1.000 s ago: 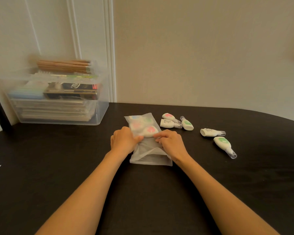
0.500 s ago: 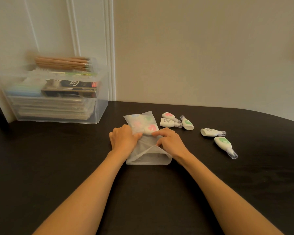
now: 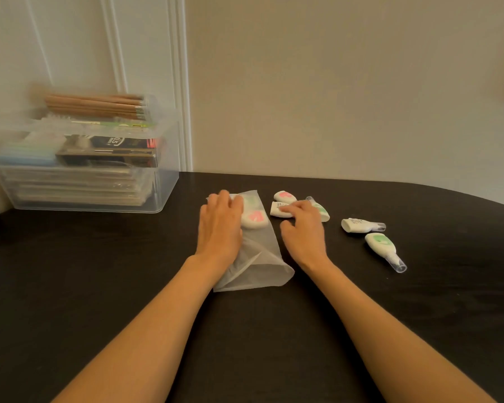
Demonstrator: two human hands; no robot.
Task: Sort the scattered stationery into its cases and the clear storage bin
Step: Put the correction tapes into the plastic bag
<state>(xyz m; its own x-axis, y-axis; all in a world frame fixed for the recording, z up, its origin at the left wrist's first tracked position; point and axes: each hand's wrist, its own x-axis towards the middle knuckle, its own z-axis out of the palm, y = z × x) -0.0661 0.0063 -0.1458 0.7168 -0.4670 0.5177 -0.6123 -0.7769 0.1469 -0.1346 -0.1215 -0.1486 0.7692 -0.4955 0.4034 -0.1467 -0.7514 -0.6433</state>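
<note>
From your head camera, your left hand (image 3: 220,225) lies flat on the frosted pouch (image 3: 256,257), fingers straight and spread over its far end, pressing it against the dark surface (image 3: 99,286). Through the pouch you can see a correction tape with a pink mark (image 3: 255,220) just right of your fingers, and a green-marked one beyond it, mostly hidden. The pouch's near end is open and lifted slightly off the surface.

Your right hand (image 3: 303,228) is just right of the pouch, its fingertips touching a white correction tape (image 3: 278,211) that lies on the surface; the fingers are loosely bent, and you cannot tell whether they pinch it or only rest on it. A pink-marked tape (image 3: 284,196) lies just beyond that one, and a green-marked tape (image 3: 322,212) shows at the far right of your knuckles. Well apart to the right lie a white tape with a clear cap (image 3: 360,225) and, nearer you, a green-marked tape with a clear cap (image 3: 383,247).

At the far left, against the wall, stands the clear storage bin (image 3: 163,193), filled with flat cases, a dark box and a bundle of wooden pencils (image 3: 95,106) on top.
</note>
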